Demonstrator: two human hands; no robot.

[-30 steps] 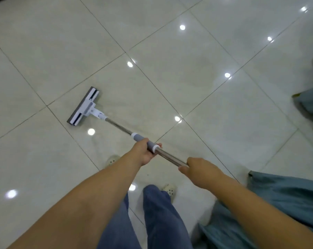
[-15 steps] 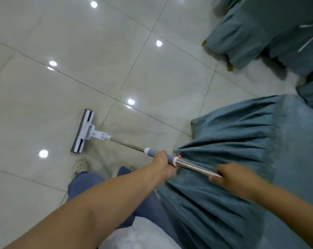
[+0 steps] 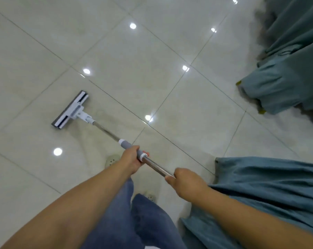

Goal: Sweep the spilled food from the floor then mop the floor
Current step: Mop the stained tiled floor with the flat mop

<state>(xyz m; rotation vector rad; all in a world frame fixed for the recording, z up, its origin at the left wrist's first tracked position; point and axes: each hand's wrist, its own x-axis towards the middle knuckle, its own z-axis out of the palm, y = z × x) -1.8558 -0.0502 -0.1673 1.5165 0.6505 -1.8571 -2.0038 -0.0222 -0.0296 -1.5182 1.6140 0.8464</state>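
Observation:
A flat mop with a white and grey head [image 3: 70, 110] lies on the glossy cream tile floor [image 3: 152, 69], left of centre. Its steel handle [image 3: 107, 131] runs down and right toward me. My left hand [image 3: 131, 159] grips the grey sleeve on the handle. My right hand [image 3: 185, 184] grips the bare steel part further back. No spilled food shows on the tiles in view. A faint wet streak trails behind the mop head.
Blue-green cloth covers [image 3: 285, 83] hang over furniture at the upper right, and another blue-green cover [image 3: 269, 194] drapes close by my right arm. My legs in blue jeans [image 3: 134, 221] and pale shoes [image 3: 111, 159] stand below the handle.
The view has swung back to the left, so the blue-green cover sits further right. The mop head has been pushed out away from me across the tile. Both hands keep their grip.

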